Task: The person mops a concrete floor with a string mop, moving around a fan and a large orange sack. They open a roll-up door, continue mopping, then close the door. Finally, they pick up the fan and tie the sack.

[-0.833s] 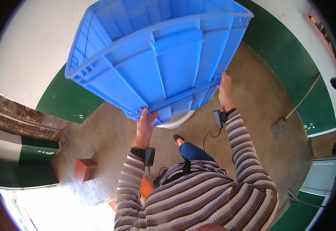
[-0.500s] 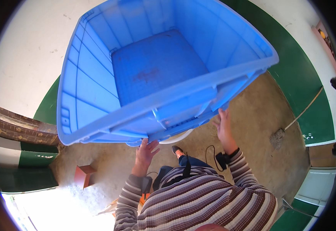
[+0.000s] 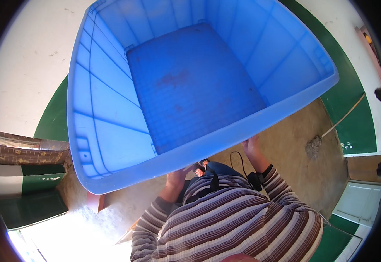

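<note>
A large blue plastic storage bin (image 3: 216,150) is held up in front of me, its open top tilted toward me. Brownish stains mark its bare inner base. My left hand (image 3: 176,180) supports the near side from below, left of the middle. On the same side, farther right, my right hand (image 3: 252,148) grips it beneath the rim. The near rim hides most of the fingers of both hands. Both forearms, in striped sleeves, reach forward, and a dark device sits at my right wrist.
A mop (image 3: 314,146) leans against the green and white wall on the right. A reddish-brown box-like object (image 3: 95,201) stands on the concrete floor (image 3: 297,148) at left, partly behind the bin. Bright light falls at the lower left. A white and green cabinet (image 3: 358,201) stands at right.
The bin has come closer to me and tilted, so more of its inside shows. Its near rim has dropped over my fingers, which were visible at its lower edge before.
</note>
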Demonstrator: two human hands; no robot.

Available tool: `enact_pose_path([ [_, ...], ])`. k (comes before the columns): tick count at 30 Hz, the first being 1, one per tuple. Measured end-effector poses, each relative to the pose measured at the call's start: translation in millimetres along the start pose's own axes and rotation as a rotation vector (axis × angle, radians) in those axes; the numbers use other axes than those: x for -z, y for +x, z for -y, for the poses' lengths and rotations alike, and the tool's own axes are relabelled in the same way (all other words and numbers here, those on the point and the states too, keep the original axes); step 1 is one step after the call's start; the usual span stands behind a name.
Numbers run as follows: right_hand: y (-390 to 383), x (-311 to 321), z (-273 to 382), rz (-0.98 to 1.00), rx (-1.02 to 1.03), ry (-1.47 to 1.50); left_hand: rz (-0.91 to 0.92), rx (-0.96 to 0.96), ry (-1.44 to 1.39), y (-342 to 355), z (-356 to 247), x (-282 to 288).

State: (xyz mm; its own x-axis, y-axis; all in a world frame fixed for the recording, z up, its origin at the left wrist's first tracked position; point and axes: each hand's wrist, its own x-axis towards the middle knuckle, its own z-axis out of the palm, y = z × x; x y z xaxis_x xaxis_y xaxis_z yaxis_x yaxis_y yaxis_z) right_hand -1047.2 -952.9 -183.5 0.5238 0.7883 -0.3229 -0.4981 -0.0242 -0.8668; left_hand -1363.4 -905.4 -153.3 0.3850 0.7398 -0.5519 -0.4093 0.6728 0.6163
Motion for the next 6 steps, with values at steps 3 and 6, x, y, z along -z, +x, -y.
enact_pose_path([
  [3, -3.2, -3.6, 5.1, -0.036, 0.005, -0.050, -0.013, 0.011, 0.031, -2.4, 0.9, -3.3],
  [6, -5.4, -9.9, 7.6, -0.078, -0.010, -0.054, -0.047, 0.006, 0.074, -3.0, 0.1, -5.2],
])
